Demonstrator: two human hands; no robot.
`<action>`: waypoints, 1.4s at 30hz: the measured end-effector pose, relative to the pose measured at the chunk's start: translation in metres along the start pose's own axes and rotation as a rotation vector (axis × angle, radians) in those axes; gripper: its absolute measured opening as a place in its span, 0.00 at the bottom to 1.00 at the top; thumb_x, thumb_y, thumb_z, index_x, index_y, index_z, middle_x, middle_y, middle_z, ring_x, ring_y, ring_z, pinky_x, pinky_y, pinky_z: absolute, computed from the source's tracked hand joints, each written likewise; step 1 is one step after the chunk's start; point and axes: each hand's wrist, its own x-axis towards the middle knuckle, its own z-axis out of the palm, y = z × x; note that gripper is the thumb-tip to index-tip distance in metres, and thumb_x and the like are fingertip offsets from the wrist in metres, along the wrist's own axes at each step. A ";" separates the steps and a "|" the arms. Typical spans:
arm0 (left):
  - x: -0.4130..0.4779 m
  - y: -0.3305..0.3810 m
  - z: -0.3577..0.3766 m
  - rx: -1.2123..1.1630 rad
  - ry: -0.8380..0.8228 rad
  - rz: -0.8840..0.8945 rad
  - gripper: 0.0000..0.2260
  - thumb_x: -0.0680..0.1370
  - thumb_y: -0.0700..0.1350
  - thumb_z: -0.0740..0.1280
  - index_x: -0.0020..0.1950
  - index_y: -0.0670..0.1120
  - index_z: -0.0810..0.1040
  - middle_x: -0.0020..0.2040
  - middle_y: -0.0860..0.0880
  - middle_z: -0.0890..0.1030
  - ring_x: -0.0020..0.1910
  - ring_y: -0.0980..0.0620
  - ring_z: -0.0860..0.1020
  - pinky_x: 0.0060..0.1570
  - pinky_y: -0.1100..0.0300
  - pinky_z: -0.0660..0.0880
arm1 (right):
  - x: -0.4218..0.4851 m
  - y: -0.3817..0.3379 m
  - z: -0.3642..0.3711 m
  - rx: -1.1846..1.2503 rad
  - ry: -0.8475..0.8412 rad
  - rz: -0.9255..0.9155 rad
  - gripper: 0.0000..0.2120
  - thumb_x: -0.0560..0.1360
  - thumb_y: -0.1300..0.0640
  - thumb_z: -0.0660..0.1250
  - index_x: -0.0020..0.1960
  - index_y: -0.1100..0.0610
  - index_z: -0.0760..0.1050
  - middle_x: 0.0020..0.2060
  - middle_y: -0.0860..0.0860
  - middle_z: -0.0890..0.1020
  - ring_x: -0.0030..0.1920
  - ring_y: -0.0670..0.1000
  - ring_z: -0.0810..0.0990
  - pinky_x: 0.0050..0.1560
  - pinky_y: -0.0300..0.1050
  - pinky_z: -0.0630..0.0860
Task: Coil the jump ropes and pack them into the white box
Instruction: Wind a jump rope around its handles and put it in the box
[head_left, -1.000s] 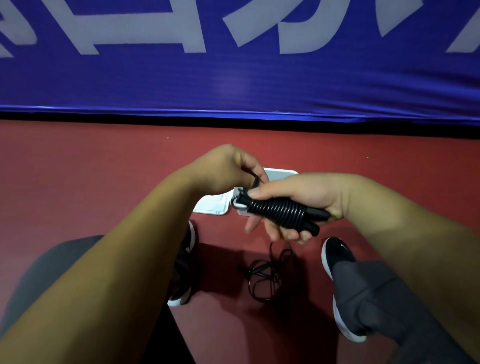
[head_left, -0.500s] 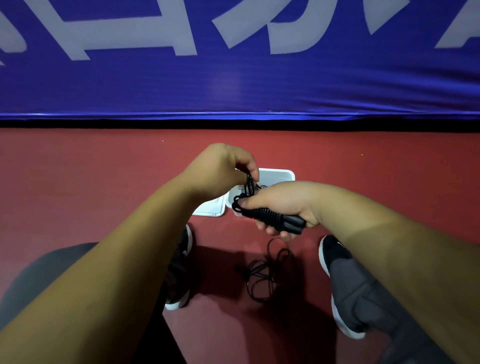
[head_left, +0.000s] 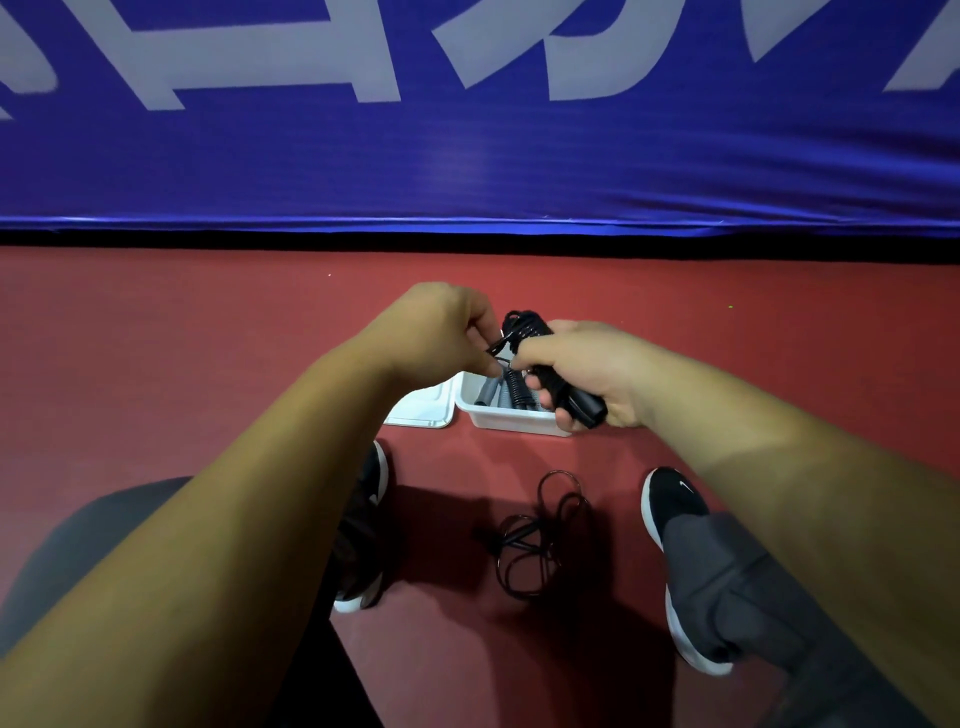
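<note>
Both hands have lifted the coiled jump rope (head_left: 525, 325) since the earlier frame, so that its handles now slant down to the right above the white box (head_left: 511, 420), which holds grey handles and a black coil. The right hand (head_left: 587, 364) curls its fingers round the bundle, and the left hand (head_left: 441, 332) pinches a loose strand of it. On the red floor (head_left: 208, 338) the box sits short of the far edge, its lid (head_left: 423, 413) just left, with a loose rope (head_left: 535, 540) nearer the person.

Coiled black jump rope (head_left: 523, 328) over white box (head_left: 511, 420); loose rope (head_left: 514, 538) nearby.
</note>
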 end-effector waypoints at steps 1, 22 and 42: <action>0.000 0.000 0.000 0.002 0.009 -0.001 0.10 0.72 0.45 0.82 0.48 0.48 0.83 0.40 0.53 0.86 0.33 0.60 0.78 0.33 0.69 0.71 | -0.001 -0.001 0.001 0.029 -0.005 -0.024 0.05 0.77 0.54 0.70 0.52 0.51 0.76 0.38 0.51 0.79 0.32 0.49 0.76 0.32 0.42 0.73; -0.010 -0.001 -0.014 -0.258 -0.126 0.048 0.08 0.86 0.50 0.66 0.55 0.58 0.85 0.37 0.56 0.81 0.36 0.59 0.75 0.42 0.55 0.74 | -0.005 -0.017 -0.012 0.279 0.035 -0.196 0.25 0.80 0.35 0.66 0.59 0.56 0.81 0.38 0.54 0.81 0.32 0.52 0.77 0.33 0.46 0.75; -0.005 -0.016 -0.011 -0.010 -0.131 -0.025 0.10 0.76 0.43 0.69 0.39 0.56 0.86 0.42 0.41 0.84 0.37 0.43 0.78 0.43 0.46 0.82 | -0.030 -0.011 0.003 -0.161 -0.481 -0.128 0.30 0.85 0.38 0.57 0.60 0.64 0.80 0.45 0.62 0.86 0.30 0.54 0.79 0.25 0.43 0.76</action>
